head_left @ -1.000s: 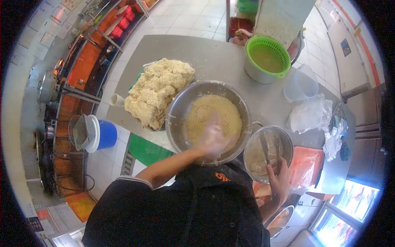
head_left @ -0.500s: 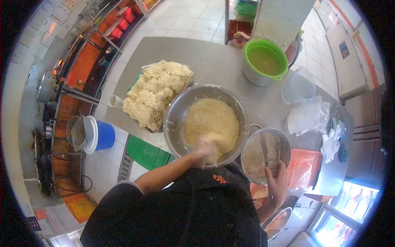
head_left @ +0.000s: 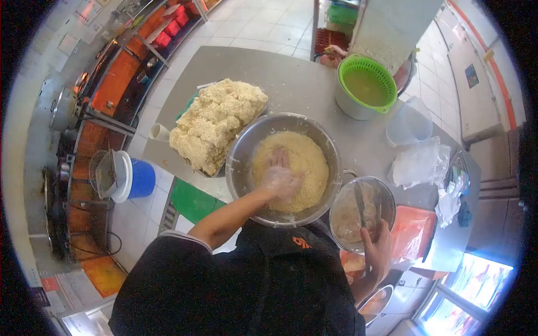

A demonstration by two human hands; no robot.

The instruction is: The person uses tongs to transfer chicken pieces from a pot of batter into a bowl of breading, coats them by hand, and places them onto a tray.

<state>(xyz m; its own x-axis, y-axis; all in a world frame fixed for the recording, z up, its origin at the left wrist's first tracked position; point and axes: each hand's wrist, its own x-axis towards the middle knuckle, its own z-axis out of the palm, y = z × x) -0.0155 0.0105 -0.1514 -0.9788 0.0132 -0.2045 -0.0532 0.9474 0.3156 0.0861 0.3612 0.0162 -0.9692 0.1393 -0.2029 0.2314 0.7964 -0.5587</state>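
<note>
A wide metal bowl holds pale yellow crumbs. Inside it, my left hand lies palm down on the crumbs, fingers spread and pointing away from me. To the right, a smaller metal bowl contains something pale, partly hidden, with a long dark utensil across it. My right hand is at that bowl's lower right edge, its fingers wrapped round the utensil's near end. A large heap of pale crumbly mass fills a tray left of the wide bowl.
A green colander sits in a pot at the back right. Beside it are a clear plastic container, plastic bags and an orange-red tray. A blue-and-white bucket and green board are at left.
My left hand has moved from the near side of the wide bowl toward its middle, and its fingers now spread forward. The view has shifted slightly. My right hand stays by the smaller bowl.
</note>
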